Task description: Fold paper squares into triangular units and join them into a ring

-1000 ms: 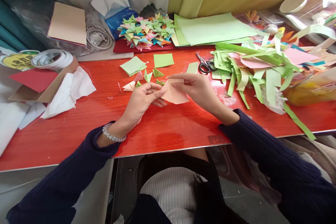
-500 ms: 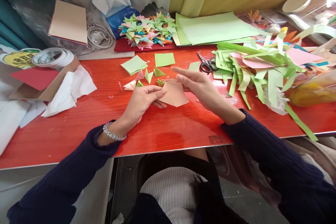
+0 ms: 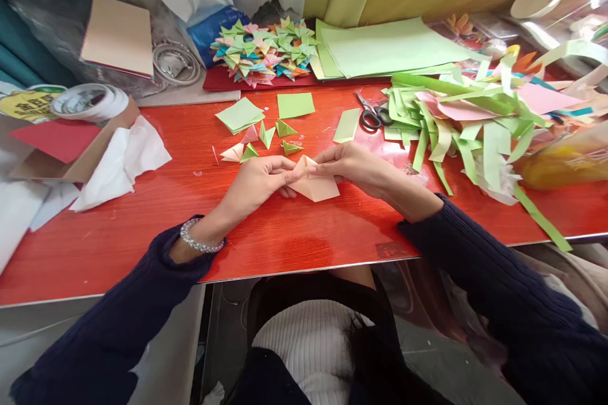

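Note:
A peach-coloured sheet of paper (image 3: 317, 188) is between my two hands, just above the red table (image 3: 285, 234). Its far edge is bent up and inward under the fingers. My left hand (image 3: 266, 178), with a clear bead bracelet at the wrist, pinches the paper's left side. From the right, my right hand (image 3: 349, 166) closes thumb and fingers on the bent part. Behind them lie small folded paper pieces: green ones (image 3: 285, 128), a pink one (image 3: 250, 134) and a pale peach one (image 3: 234, 152).
Light green squares (image 3: 240, 115) and a brighter green square (image 3: 296, 105) lie further back. Black-handled scissors (image 3: 373, 115) rest beside a heap of paper strips (image 3: 456, 114). A cardboard box (image 3: 78, 168) stands left. Folded-paper clusters (image 3: 261, 50) sit at the back.
My right hand has come down from its raised, stretched-finger pose and now grips the paper. The paper's far edge has been bent up and over.

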### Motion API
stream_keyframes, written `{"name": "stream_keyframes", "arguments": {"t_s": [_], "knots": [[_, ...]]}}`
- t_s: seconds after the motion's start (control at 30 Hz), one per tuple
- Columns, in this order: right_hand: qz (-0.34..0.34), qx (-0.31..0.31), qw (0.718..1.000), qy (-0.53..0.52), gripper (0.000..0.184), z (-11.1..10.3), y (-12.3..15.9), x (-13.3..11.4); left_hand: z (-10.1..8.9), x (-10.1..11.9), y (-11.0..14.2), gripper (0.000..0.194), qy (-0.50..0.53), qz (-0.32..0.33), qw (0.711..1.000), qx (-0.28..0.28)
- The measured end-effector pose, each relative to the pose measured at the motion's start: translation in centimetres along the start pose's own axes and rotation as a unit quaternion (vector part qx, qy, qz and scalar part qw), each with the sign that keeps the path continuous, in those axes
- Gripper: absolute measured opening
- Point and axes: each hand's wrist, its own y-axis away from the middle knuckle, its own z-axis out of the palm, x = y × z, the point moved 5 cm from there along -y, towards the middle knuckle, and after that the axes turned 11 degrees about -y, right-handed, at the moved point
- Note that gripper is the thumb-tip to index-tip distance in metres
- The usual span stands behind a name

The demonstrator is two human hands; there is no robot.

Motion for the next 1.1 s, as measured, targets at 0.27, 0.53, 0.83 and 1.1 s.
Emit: {"name": "stream_keyframes", "arguments": {"t_s": [0.27, 0.53, 0.83, 1.1], "knots": [[0.015, 0.004, 0.999, 0.052, 0.036, -0.3, -0.5, 0.9, 0.1, 0.0, -0.2, 0.022, -0.054, -0.025, 0.997, -0.054], [0.011, -0.027, 0.990, 0.135, 0.046, 0.1, -0.7, 0.8, 0.2, 0.0, -0.1, 0.019, -0.096, -0.021, 0.992, -0.081], [-0.030, -0.059, 0.966, 0.249, 0.059, 0.5, -0.7, 0.6, 0.0, -0.1, -0.1, 0.018, -0.171, 0.001, 0.980, -0.104], [-0.043, -0.030, 0.947, 0.316, 0.049, 0.6, -0.5, 0.1, -0.2, 1.0, 0.2, 0.026, -0.187, 0.027, 0.980, -0.070]]}}
